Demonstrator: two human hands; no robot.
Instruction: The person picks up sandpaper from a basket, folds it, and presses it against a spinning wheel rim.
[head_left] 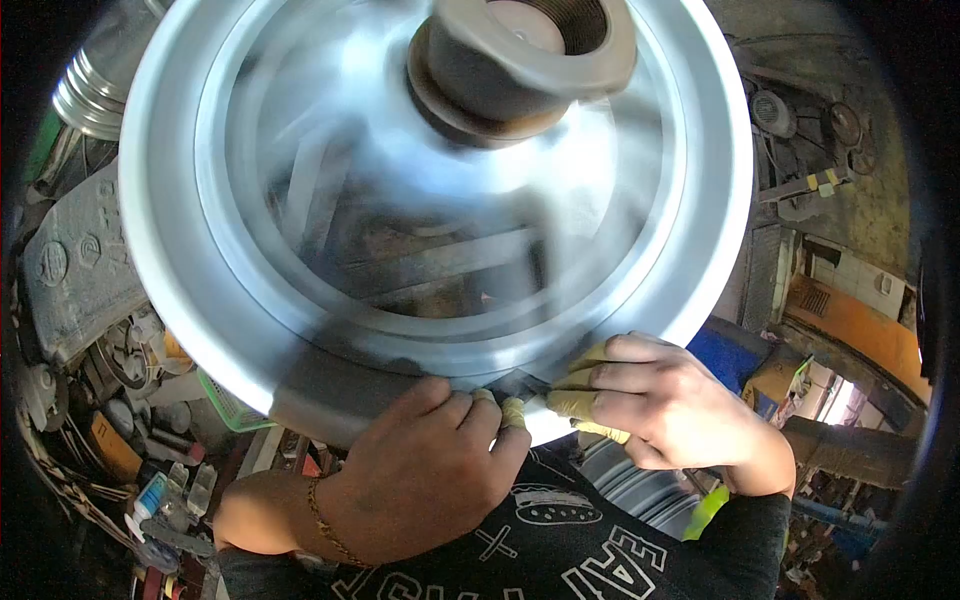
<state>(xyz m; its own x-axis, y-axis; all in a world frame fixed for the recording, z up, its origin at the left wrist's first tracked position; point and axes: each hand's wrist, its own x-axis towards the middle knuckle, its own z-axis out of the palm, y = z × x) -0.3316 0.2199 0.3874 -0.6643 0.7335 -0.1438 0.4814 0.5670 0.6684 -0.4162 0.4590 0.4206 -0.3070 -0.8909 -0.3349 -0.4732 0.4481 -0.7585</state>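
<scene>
A large silver wheel rim (165, 200) fills the middle of the head view. Its spokes are smeared by motion, while the outer lip looks sharp. A big dark threaded nut (480, 85) sits at its hub. At the near edge, my left hand (430, 470) has its fingers curled against the lip. Opposite it, my right hand (660, 400) is closed with bent fingers at the same edge. Yellow tape wraps several fingertips. Between the fingertips shows a small dark piece (520, 384), pressed to the rim; its kind is unclear. A dark shadow falls beside my left hand.
Silver wheel parts (95, 95) stand at the upper left. A dusty grey metal plate (75, 255), a green basket (225, 405) and small bottles (150, 495) are on the left. An orange panel (850, 315) is on the right. Another ridged silver rim (620, 480) lies below my right hand.
</scene>
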